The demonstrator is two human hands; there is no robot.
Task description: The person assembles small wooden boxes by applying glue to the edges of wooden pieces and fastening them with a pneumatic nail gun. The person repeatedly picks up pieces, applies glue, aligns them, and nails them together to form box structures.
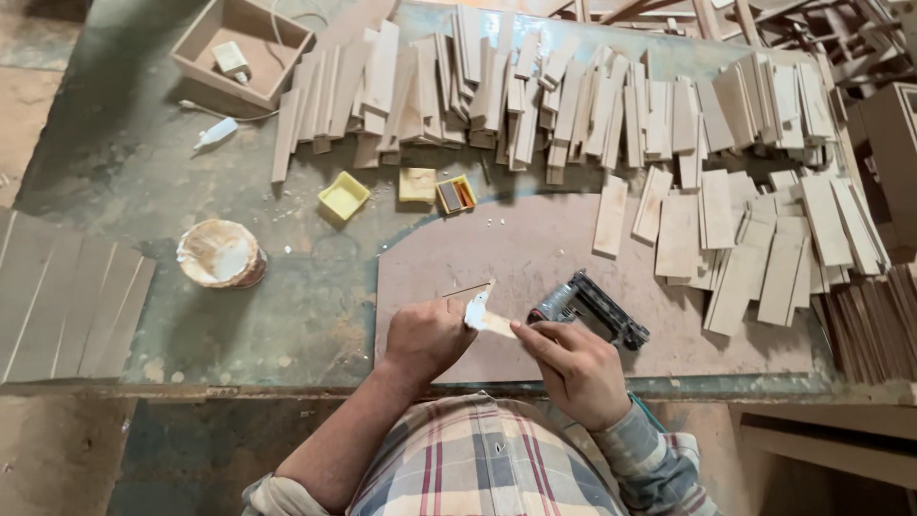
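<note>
My left hand (427, 334) grips a thin wooden strip (470, 289) that stands on edge on a brown board (535, 253). My right hand (573, 368) holds a small wooden stick (497, 326) tipped with white glue, and the glue touches the strip's end. A grey and black nail gun (587, 308) lies on the board just right of my hands.
A round glue pot (222, 253) sits to the left on the green bench (143, 162). Several small wooden pieces (573, 96) lie in rows along the back and stacked at the right. A yellow tray (343, 195), small boxes and a wooden box (241, 48) stand behind.
</note>
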